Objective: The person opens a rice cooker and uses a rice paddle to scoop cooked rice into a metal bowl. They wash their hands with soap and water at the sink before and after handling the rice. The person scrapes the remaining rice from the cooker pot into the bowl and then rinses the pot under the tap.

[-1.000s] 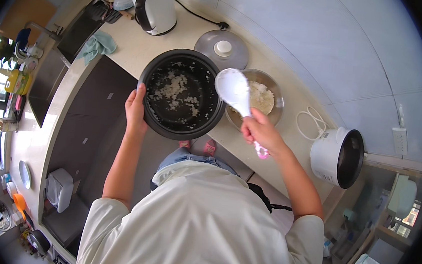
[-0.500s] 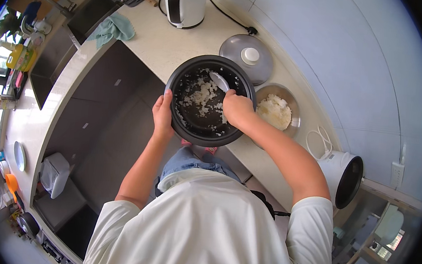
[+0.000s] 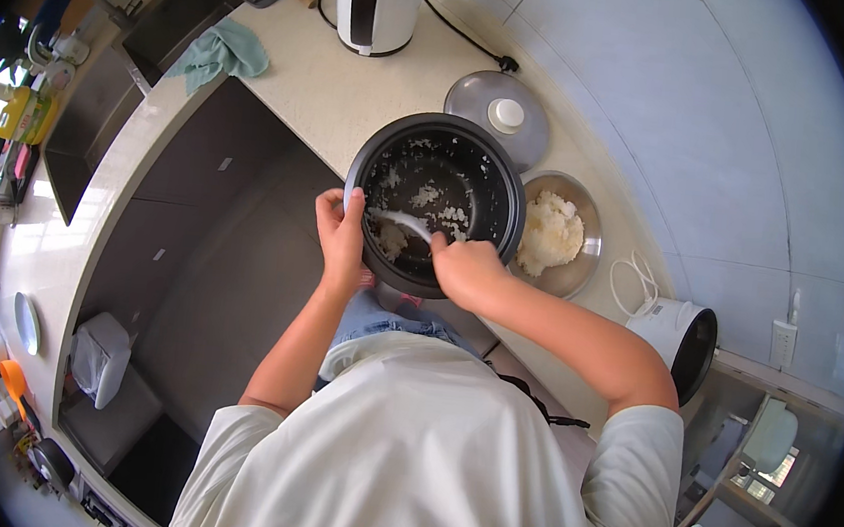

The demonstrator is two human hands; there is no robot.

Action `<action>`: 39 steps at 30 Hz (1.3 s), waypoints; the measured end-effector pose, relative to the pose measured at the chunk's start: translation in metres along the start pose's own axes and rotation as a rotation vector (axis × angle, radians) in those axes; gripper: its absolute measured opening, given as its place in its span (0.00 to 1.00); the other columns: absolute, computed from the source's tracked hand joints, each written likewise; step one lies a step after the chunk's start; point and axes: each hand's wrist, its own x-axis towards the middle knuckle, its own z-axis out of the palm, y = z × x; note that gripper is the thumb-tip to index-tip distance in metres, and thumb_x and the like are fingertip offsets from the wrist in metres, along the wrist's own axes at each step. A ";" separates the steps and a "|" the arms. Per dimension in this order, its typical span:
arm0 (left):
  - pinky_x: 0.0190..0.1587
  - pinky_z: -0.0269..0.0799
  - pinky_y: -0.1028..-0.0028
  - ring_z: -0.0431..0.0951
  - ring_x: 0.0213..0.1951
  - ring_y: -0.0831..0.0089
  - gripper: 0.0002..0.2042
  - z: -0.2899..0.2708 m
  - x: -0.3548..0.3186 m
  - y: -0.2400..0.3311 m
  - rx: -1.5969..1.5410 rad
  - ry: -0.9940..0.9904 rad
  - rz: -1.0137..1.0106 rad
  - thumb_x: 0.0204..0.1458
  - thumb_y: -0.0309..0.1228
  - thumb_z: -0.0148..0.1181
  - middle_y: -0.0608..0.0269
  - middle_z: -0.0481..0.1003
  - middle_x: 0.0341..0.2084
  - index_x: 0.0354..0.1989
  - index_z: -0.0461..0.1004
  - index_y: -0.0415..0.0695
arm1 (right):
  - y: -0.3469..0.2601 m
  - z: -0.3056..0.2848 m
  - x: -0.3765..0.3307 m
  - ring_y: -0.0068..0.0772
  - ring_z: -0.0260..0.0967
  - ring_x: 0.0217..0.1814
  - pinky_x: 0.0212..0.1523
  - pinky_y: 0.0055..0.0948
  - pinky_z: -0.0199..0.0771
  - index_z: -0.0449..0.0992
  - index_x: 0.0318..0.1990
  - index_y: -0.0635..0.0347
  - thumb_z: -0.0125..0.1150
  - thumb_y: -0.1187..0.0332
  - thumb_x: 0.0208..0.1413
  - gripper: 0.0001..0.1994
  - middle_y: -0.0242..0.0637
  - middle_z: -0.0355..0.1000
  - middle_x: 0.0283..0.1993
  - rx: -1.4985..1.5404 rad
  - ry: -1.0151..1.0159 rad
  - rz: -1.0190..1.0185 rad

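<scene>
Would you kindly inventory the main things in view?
pot: one, black, centre
bowl: one, silver, beside pot
rice: two portions, white, pot and bowl
spoon: one, white, inside pot
lid: one, grey, beyond pot
kettle: one, white and black, top centre
sink: one, dark, upper left
cloth: one, green, near sink
cooker: one, white, right
bin: one, grey, lower left
shirt: one, white, bottom
left fingers: one set, bare, pot's rim
right fingers: one set, bare, on spoon
</scene>
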 end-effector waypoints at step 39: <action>0.23 0.55 0.81 0.58 0.22 0.86 0.16 0.020 0.081 0.012 0.373 -0.273 0.176 0.56 0.38 0.48 0.74 0.64 0.15 0.31 0.73 0.33 | 0.021 -0.005 0.009 0.53 0.69 0.22 0.26 0.47 0.70 0.60 0.56 0.56 0.45 0.68 0.55 0.20 0.52 0.69 0.19 0.274 0.159 0.100</action>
